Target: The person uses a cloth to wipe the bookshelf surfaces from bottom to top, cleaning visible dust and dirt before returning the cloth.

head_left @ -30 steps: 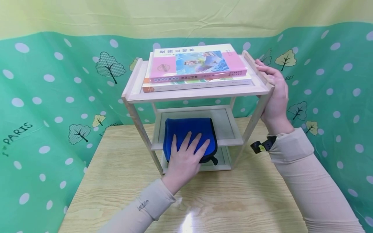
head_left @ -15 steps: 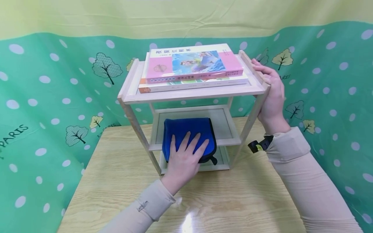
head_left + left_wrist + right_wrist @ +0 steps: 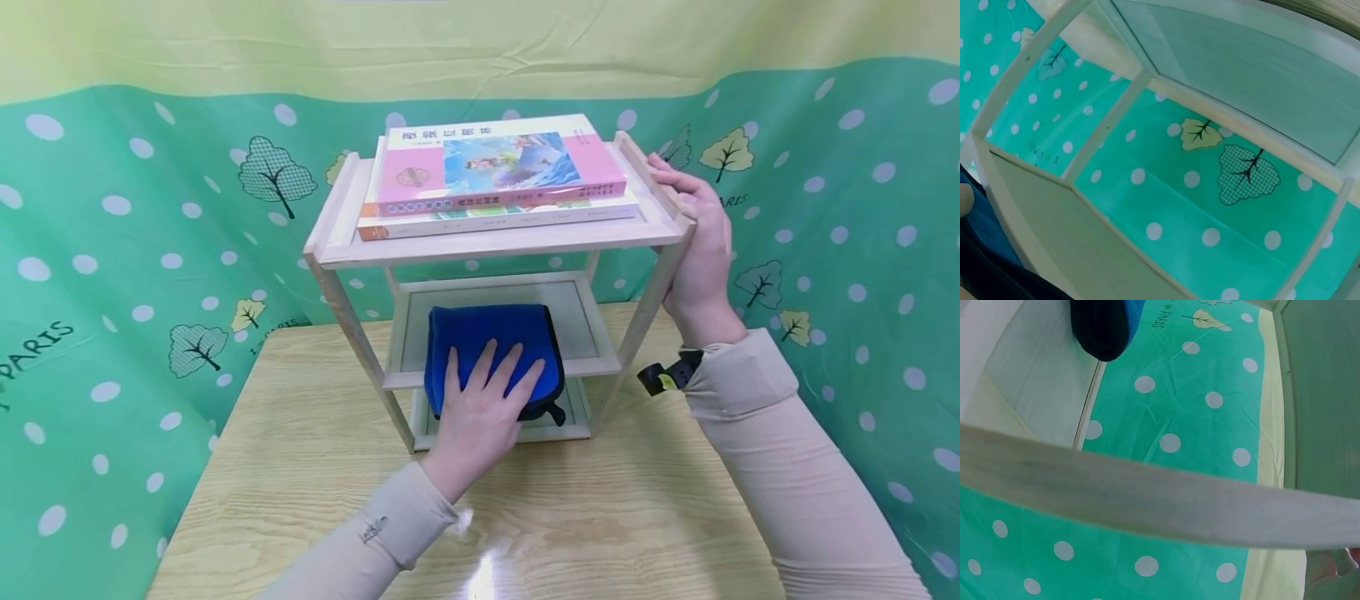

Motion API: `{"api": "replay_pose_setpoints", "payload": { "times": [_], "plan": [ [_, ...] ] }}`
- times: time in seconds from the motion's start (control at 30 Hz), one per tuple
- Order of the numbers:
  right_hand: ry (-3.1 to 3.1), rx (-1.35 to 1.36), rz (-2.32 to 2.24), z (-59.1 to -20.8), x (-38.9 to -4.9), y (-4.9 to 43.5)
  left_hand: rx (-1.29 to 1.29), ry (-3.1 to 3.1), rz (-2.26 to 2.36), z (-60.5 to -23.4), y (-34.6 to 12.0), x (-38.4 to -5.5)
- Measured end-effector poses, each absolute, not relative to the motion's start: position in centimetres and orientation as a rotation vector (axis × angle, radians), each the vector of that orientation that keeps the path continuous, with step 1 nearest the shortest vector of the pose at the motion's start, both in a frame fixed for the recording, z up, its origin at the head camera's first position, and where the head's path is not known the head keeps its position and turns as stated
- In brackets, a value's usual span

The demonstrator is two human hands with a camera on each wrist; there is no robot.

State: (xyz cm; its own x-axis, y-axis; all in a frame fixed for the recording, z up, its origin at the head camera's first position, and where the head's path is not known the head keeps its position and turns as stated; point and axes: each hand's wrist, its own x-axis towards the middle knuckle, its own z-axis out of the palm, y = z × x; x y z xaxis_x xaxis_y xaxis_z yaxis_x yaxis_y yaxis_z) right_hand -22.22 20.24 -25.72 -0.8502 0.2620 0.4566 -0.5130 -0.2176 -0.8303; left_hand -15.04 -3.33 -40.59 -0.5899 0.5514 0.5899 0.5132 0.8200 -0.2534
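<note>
A folded blue towel (image 3: 495, 329) with black edging and a dark loop lies on the middle shelf (image 3: 581, 321) of a pale wooden rack and overhangs its front edge. My left hand (image 3: 480, 417) holds the towel at the front, four fingers spread over its top and the thumb hidden below. At the left border of the left wrist view, a bit of the towel (image 3: 991, 225) shows with a fingertip on it. My right hand (image 3: 699, 250) grips the rack's top right side rail (image 3: 656, 179); its thumb is hidden.
Two books (image 3: 498, 171) are stacked on the rack's top board. Below, the bottom shelf (image 3: 577, 408) sits near the wooden tabletop (image 3: 300, 467). A green dotted curtain (image 3: 112, 250) surrounds the table at the back and sides.
The towel and my left hand have shifted slightly to the right along the middle shelf. My right hand keeps its place on the rack; the head view has drifted a little.
</note>
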Motion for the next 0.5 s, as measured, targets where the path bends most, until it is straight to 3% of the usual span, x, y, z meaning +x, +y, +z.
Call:
{"api": "replay_pose_setpoints", "payload": {
  "times": [0.5],
  "plan": [
    [-1.536,0.312,2.111,-25.7,-22.3,20.2,-0.788,-2.325,0.054,-40.5,-1.8,-15.1]
  ]
}}
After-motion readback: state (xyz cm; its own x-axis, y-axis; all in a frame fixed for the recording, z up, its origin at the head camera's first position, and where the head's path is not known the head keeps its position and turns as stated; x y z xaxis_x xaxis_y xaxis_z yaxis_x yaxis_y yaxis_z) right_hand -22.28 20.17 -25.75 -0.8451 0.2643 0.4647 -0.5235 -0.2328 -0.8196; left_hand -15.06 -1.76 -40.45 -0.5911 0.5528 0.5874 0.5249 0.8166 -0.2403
